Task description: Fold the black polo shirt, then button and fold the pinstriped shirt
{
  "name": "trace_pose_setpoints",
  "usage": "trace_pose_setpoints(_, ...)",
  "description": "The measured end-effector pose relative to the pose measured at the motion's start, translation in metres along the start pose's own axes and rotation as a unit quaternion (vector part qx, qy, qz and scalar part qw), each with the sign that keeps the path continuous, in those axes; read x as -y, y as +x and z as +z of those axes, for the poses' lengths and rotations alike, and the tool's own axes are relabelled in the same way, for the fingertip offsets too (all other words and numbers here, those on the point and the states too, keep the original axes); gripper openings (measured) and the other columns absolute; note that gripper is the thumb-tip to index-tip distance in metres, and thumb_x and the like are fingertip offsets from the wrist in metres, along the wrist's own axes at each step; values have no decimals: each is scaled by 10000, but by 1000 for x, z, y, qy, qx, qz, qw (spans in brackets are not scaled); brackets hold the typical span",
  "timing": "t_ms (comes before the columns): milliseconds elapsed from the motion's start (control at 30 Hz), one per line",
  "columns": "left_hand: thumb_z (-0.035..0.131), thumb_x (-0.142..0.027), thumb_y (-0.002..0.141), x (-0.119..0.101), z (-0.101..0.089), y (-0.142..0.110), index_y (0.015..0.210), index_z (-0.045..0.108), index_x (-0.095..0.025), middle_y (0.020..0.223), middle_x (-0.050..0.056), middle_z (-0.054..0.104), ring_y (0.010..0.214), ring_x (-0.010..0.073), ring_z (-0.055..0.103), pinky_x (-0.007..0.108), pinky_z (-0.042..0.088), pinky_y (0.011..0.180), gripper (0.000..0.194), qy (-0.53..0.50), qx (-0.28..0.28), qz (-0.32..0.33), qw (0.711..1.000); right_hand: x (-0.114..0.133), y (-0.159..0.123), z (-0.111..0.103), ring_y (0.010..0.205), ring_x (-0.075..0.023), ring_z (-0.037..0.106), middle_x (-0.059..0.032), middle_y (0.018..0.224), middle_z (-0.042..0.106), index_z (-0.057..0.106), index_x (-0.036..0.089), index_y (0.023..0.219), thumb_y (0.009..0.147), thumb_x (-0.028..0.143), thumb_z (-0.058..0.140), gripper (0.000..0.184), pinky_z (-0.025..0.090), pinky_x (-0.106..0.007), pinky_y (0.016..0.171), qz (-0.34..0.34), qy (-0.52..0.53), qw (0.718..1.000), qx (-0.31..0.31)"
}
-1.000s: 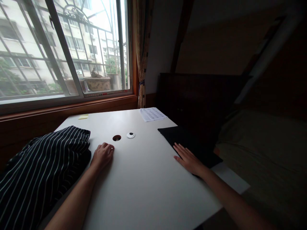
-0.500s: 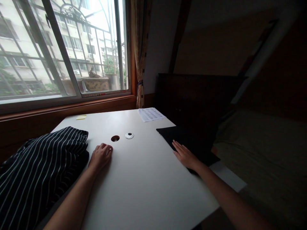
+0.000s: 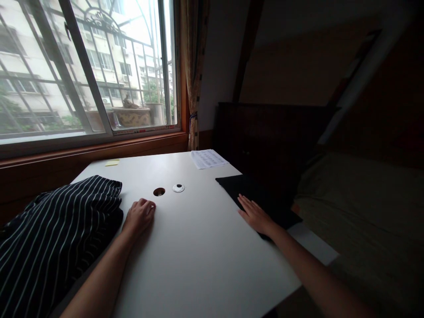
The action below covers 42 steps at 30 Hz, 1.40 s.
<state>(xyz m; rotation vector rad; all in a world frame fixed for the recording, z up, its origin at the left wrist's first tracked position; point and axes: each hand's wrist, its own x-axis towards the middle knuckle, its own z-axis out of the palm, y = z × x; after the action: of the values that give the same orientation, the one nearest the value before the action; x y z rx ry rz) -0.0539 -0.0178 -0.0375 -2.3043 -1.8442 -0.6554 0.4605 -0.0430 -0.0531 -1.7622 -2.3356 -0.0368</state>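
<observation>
On the white table (image 3: 198,247), our left hand (image 3: 138,216) curls, its hold unclear; our right hand (image 3: 257,217) lies flattened on black cloth (image 3: 274,209) at right.

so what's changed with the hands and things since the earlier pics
The right hand has drawn its fingers slightly closer together on the black cloth; the whole view shifted a little. No grasp or release shows. The left hand, striped cloth and papers stayed put.
</observation>
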Motion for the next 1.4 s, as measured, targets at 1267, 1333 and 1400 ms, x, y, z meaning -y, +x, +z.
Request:
trace_pose_setpoints(1267,430,-245,978,-22,-12,-5,1095,662,-213,1103,113,602,992,258,532,388,438,901,262,40,18,15,999,176,52,11,1511,-271,183,-117,1628,220,312,190,1552,1000,556,372,665,126,-521,1219,-151,116,980,55)
trace_pose_setpoints(1333,457,-228,957,-24,-18,-6,1086,667,-210,1102,112,611,987,254,547,377,450,887,247,44,35,28,998,173,53,15,1493,-272,245,-118,1605,297,385,195,1518,998,516,410,611,167,-519,1214,-161,138,977,24)
trace_pose_setpoints(1400,492,-210,927,-25,-30,-6,1061,678,-220,1064,95,636,962,247,572,356,469,847,229,48,57,46,996,169,52,17,1459,-265,328,-120,1560,397,468,190,1466,988,449,462,544,221,-501,1205,-171,162,972,-6)
